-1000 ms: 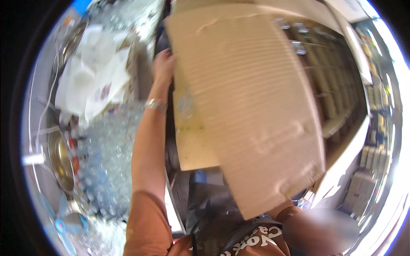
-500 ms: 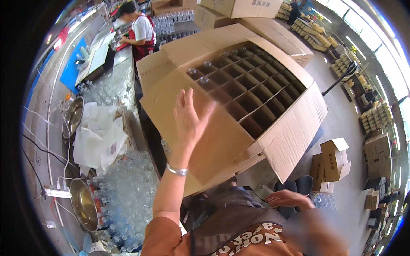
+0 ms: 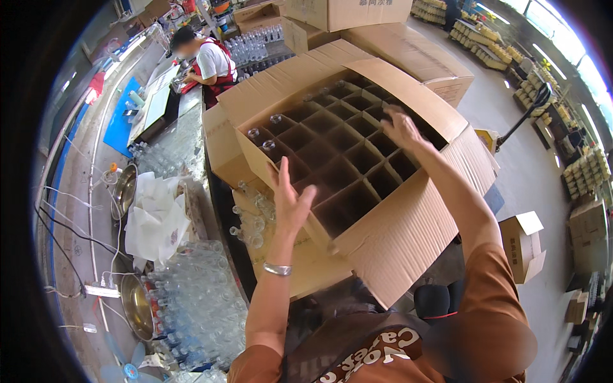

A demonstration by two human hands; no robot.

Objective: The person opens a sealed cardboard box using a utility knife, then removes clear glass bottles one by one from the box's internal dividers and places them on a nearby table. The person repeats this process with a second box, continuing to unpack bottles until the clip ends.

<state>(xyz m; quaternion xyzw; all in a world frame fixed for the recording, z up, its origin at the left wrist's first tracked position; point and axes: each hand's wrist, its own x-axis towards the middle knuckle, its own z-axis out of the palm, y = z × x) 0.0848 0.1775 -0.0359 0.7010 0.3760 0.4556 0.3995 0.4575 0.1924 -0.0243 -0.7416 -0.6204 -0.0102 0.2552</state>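
Observation:
A large open cardboard box (image 3: 408, 220) stands in front of me, tilted in view, with its flaps spread outward. Inside it a brown cardboard divider grid (image 3: 332, 150) forms many square cells. Clear glass bottles (image 3: 269, 145) stand in a few cells along the left side, their necks showing. My left hand (image 3: 294, 201) is at the box's near left edge, fingers apart and holding nothing. Over the right part of the grid, my right hand (image 3: 403, 131) reaches with fingers extended onto the divider tops, slightly blurred. Loose glass bottles (image 3: 252, 223) lie just left of the box.
Many clear bottles are heaped (image 3: 198, 313) at the lower left, beside white sheeting (image 3: 156, 214) and metal bowls (image 3: 137, 306). A co-worker (image 3: 207, 64) in a red apron works at the far left bench. More cartons (image 3: 408, 57) stand behind; a small open carton (image 3: 520, 246) is on the right floor.
My right hand has come from the lower right up onto the divider grid. The left flap no longer spreads under my left hand, and loose bottles beside the box are now visible.

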